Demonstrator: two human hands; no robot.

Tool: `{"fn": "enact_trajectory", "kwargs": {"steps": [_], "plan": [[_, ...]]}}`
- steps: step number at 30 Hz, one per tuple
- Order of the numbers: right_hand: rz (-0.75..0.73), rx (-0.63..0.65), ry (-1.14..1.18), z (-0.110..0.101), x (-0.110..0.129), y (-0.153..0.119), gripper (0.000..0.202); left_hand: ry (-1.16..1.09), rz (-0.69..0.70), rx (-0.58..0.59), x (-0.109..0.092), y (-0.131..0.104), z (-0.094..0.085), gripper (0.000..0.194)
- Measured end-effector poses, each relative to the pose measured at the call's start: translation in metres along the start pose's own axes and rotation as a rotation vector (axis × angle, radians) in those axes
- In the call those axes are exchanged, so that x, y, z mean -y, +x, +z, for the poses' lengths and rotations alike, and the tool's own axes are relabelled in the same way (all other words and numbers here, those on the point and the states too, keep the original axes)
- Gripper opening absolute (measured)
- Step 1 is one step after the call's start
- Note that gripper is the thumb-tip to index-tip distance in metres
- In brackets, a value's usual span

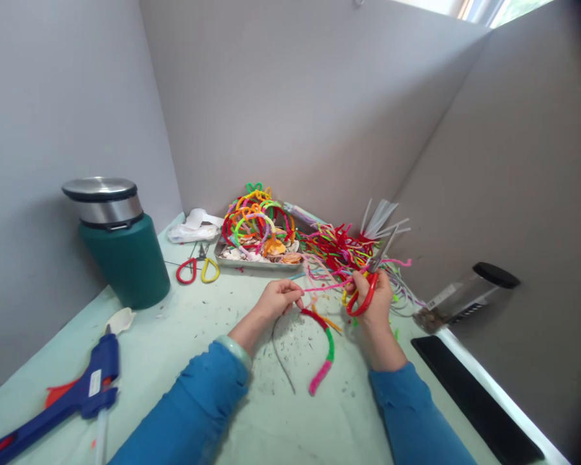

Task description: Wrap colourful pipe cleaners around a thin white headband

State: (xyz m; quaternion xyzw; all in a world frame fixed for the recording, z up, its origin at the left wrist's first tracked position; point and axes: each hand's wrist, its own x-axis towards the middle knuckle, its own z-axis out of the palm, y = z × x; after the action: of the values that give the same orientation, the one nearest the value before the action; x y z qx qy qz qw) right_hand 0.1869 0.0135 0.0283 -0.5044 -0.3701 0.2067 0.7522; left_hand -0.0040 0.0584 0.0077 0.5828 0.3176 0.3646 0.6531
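Note:
My left hand (279,299) pinches one end of a pink pipe cleaner (322,287), which stretches across to my right hand (374,298). Red-handled scissors (366,298) are held in my right hand, with their blades pointing up and away. Below my left hand hangs or rests a headband, its right side wrapped in red, green (330,345) and pink, its left side a bare thin grey band (281,361). An orange pipe cleaner (330,321) lies just beside the red part. Whether my left fingers also grip the top of the headband is unclear.
Wrapped colourful bands (252,216) stand on a tray (252,263) at the back, beside a pipe cleaner pile (336,245). A green bottle (126,258) and blue glue gun (90,387) are left; red and yellow-handled tools (198,271) lie behind. A clear container (459,300) is right.

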Motion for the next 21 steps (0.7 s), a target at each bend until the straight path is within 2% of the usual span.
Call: {"fn": "enact_trajectory", "kwargs": {"steps": [3, 5, 7, 11, 14, 17, 21], "plan": [[0.037, 0.082, -0.031, 0.001, -0.002, -0.002, 0.03, -0.005, 0.039, -0.051, -0.004, -0.001, -0.001, 0.023], [0.077, 0.132, -0.047, 0.006, -0.004, -0.007, 0.03, 0.008, 0.071, -0.119, -0.006, -0.001, -0.001, 0.028], [0.116, 0.179, -0.038, 0.014, -0.006, -0.015, 0.03, 0.03, 0.079, -0.139, -0.008, -0.002, -0.001, 0.033], [0.168, 0.313, 0.015, 0.031, -0.01, -0.032, 0.031, 0.021, 0.083, -0.055, -0.004, -0.002, 0.003, 0.032], [0.175, 0.384, 0.028, 0.038, -0.013, -0.039, 0.032, -0.105, 0.057, 0.041, 0.003, -0.001, 0.008, 0.038], [0.196, 0.381, 0.042, 0.039, -0.015, -0.04, 0.033, -0.194, -0.002, 0.091, 0.005, 0.0, 0.009, 0.045], [0.208, 0.316, 0.065, 0.033, -0.015, -0.035, 0.032, -0.164, -0.034, 0.134, 0.001, -0.002, 0.006, 0.044]]}}
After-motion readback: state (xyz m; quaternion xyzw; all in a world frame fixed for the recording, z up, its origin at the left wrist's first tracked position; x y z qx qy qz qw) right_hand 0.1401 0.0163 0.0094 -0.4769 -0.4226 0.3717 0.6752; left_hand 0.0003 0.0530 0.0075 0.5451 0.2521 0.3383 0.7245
